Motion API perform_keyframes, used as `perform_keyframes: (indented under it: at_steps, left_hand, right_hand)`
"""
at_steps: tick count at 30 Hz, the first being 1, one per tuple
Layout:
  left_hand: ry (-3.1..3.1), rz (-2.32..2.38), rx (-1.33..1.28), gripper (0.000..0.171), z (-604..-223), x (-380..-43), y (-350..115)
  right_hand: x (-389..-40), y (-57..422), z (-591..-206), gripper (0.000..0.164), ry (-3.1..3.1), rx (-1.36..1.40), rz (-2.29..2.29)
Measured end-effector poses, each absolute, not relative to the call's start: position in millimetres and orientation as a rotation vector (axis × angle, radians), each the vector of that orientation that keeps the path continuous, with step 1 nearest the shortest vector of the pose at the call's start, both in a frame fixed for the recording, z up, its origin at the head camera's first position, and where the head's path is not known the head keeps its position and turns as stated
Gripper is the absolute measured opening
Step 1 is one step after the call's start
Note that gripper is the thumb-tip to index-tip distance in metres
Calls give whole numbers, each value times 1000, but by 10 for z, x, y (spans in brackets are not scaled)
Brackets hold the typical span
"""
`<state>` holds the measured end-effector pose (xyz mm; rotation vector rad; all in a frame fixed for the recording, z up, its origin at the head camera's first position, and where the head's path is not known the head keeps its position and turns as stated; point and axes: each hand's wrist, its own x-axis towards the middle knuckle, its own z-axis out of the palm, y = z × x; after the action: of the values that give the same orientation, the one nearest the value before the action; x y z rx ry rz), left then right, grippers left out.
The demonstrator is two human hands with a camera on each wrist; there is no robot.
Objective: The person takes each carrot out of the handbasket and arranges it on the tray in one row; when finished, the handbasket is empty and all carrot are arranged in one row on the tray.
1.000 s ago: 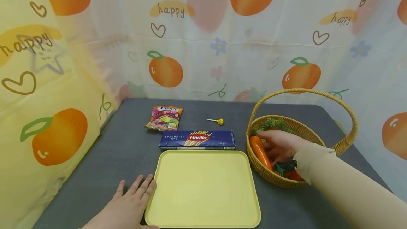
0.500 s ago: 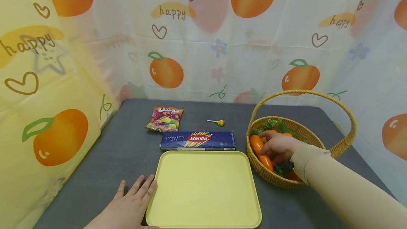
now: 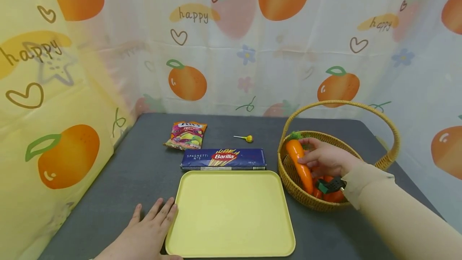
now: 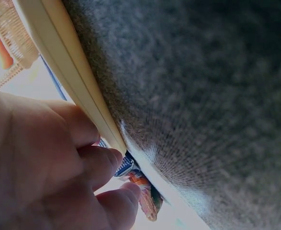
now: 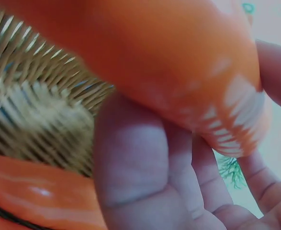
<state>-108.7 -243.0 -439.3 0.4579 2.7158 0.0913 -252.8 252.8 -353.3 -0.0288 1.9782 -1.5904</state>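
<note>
My right hand [image 3: 321, 157] grips an orange carrot [image 3: 298, 163] with a green top, thumb on the near side and fingers behind it. The carrot leans over the left part of the wicker basket [image 3: 301, 202]. In the right wrist view the carrot [image 5: 178, 57] fills the top, with a second orange piece [image 5: 39, 191] lower in the basket. My left hand [image 3: 144, 226] lies with straight, spread fingers at the left edge of the yellow tray [image 3: 231, 214]; in the left wrist view its fingertips meet the tray's rim [image 4: 73, 72].
A blue spaghetti box [image 3: 223, 159] lies right behind the tray. Farther back are a candy bag [image 3: 186, 135] and a lollipop [image 3: 245, 138]. The basket's tall handle [image 3: 339, 102] arches over my right hand. Red pieces [image 3: 333, 196] lie at the basket's front.
My right hand has taken hold of the carrot and raised it a little, its green top now showing above the basket rim. The left hand has stayed at the tray.
</note>
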Motion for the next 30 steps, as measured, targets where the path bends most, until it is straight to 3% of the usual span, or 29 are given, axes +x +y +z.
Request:
perform_keyframes:
  at_steps: [6, 16, 23, 30]
  left_hand:
    - [2709, 108, 450, 129, -4388, -1083, -2437]
    - [2707, 105, 438, 131, -4370, -1085, -2430]
    - [2704, 84, 422, 132, -4365, -1080, -2411]
    - [2704, 91, 416, 134, -4365, -1080, -2412]
  right_hand:
    - [-2383, 2550, -3387, 86, 1982, -32, -1683]
    - [-1930, 2320, -3316, 73, 1839, -182, -1830]
    - [-1624, 1742, -3391, 76, 1681, -214, -1886]
    - [-1651, 1058, -3598, 76, 1678, -84, -1887]
